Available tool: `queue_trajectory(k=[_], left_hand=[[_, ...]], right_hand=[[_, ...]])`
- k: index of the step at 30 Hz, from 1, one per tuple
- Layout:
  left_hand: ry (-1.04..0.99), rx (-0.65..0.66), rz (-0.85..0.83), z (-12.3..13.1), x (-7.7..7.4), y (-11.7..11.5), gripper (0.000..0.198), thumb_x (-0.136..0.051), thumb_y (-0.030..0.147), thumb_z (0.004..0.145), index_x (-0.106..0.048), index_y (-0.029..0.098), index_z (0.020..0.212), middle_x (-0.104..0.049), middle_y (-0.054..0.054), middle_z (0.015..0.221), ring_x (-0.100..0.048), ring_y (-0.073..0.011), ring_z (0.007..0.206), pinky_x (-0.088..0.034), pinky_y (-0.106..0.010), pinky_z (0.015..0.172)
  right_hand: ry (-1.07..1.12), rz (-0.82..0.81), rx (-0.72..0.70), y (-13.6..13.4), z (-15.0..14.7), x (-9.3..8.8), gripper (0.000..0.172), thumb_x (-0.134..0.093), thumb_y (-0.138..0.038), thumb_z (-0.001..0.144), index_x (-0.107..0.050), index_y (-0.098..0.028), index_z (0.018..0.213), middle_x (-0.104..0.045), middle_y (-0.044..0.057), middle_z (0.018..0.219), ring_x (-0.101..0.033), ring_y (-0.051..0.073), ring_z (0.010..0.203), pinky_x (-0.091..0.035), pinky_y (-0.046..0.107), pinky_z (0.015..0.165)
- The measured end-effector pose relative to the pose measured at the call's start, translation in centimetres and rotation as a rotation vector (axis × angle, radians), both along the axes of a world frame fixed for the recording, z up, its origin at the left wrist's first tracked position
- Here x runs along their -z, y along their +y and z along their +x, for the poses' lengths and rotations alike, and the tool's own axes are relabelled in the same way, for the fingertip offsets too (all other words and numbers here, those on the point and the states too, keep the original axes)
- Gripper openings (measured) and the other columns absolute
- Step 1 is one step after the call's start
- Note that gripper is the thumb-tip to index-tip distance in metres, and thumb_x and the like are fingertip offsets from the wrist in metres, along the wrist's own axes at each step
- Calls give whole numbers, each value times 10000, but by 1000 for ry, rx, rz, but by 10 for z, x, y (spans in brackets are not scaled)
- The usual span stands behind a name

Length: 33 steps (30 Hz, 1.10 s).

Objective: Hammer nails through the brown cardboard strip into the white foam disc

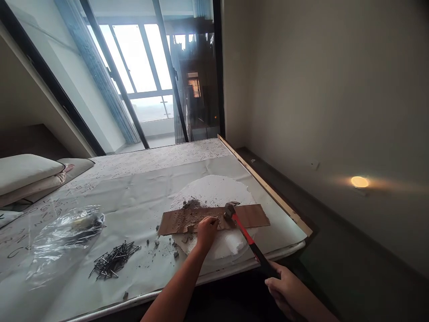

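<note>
My right hand (281,286) is wrapped round the black grip of a hammer (247,236) with a red and black handle. The hammer's metal head rests at or just over a brown flat strip (255,215), wood or cardboard, pitted with holes on its left part. My left hand (207,228) is closed in a pinch at the strip's middle, just left of the hammer head; what its fingertips hold is too small to make out. Beneath the strip lies a white, roundish slab (214,188), foam-like. Grey crumbs (191,203) are scattered on and around both.
A pile of dark nails (115,259) lies at the left on the pale sheet (134,201) covering the bed. Beside it is a clear plastic bag (67,237). Folded bedding (30,172) sits far left. A wooden edge (264,179) runs along the right, near the wall.
</note>
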State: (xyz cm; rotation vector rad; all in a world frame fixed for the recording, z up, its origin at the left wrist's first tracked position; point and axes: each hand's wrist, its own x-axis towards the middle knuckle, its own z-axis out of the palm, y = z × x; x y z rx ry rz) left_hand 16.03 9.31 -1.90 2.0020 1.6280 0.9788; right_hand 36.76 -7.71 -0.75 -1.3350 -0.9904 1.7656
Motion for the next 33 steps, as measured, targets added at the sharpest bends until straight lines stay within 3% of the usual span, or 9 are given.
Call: queue_trajectory(k=[9, 14, 23, 29, 33], left_hand=[[33, 4, 39, 3, 12, 0, 161, -513, 197, 791, -670, 190, 755, -664, -31, 803, -595, -158, 783, -424, -260, 707], [28, -11, 56, 2, 19, -1, 164, -514, 190, 795, -670, 190, 743, -664, -32, 797, -597, -159, 778, -426, -261, 696], [-22, 17, 54, 1, 20, -6, 169, -514, 161, 794, -675, 190, 751, -671, -38, 789, -600, -160, 790, -432, -263, 714], [-26, 7, 52, 1, 22, -7, 172, -511, 170, 795, -679, 184, 755, -671, -47, 794, -598, -167, 789, -428, -266, 707], [-63, 9, 47, 0, 21, -8, 179, -500, 177, 799, -678, 193, 780, -668, -46, 825, -595, -162, 780, -423, -257, 683]], right_hand=[[-85, 32, -84, 3, 7, -18, 722, -440, -269, 645, -282, -79, 1324, -311, -151, 331, -228, 62, 231, -179, 159, 250], [-114, 28, -63, -3, 7, -29, 708, -456, -283, 675, -272, -85, 1329, -318, -146, 345, -213, 57, 270, -193, 160, 285], [-202, 52, -105, -12, 1, -53, 728, -505, -377, 691, -318, -94, 1335, -338, -124, 359, -238, 58, 287, -195, 172, 337], [-246, 95, -145, -15, -2, -74, 761, -508, -405, 714, -271, -47, 1342, -323, -127, 358, -204, 58, 321, -168, 183, 352], [-276, 44, -109, -16, -6, -78, 814, -492, -417, 712, -189, -53, 1374, -322, -124, 374, -200, 64, 328, -146, 193, 359]])
